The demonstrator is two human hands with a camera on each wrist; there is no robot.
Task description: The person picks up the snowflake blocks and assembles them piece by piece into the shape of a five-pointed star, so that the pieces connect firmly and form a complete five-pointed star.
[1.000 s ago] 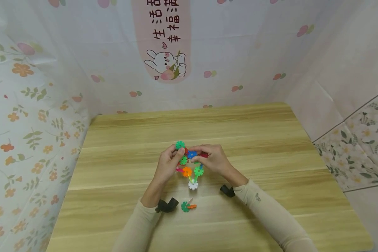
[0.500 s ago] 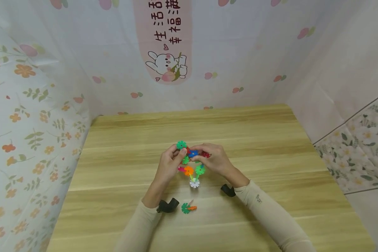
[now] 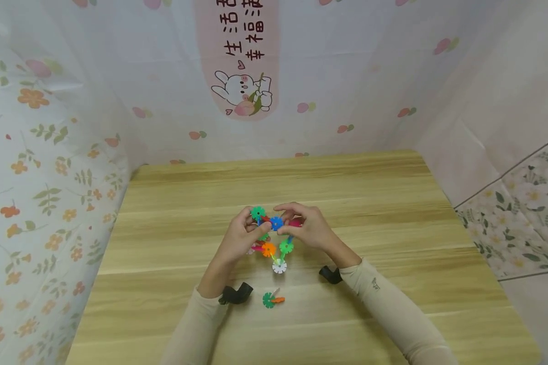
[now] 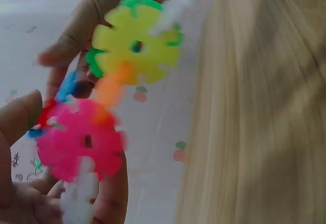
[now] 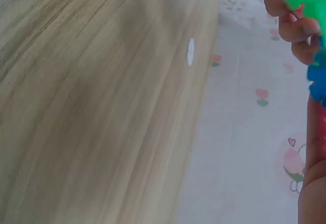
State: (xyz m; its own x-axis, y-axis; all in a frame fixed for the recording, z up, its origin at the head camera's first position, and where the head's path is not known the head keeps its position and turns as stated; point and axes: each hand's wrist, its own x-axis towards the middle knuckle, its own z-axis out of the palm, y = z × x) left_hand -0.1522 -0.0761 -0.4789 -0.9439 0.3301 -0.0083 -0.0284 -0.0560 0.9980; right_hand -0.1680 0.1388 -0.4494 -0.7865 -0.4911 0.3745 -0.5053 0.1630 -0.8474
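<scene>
Between my two hands hangs a linked chain of colourful notched plastic discs, with a blue disc (image 3: 276, 223), an orange disc (image 3: 268, 249) and a white disc (image 3: 279, 266) at its near end. My left hand (image 3: 238, 239) grips its left part, thumb reaching to the blue disc, below a green disc (image 3: 258, 213). On the other side, my right hand (image 3: 314, 230) holds the chain around a dark pink disc (image 3: 296, 223). The left wrist view shows a pink disc (image 4: 81, 141) and a yellow disc (image 4: 137, 46) up close. Fingers hide several joints.
A small loose cluster with a dark green disc (image 3: 268, 300) and an orange disc on edge lies nearer on the wooden table (image 3: 347, 324). Black wrist-worn pieces (image 3: 237, 294) sit at both cuffs. Printed curtains stand behind and beside the table.
My left hand has shifted slightly left and turned, its thumb now lower and pointing right. The top green disc moved left and down with it. My right hand stays nearly in place.
</scene>
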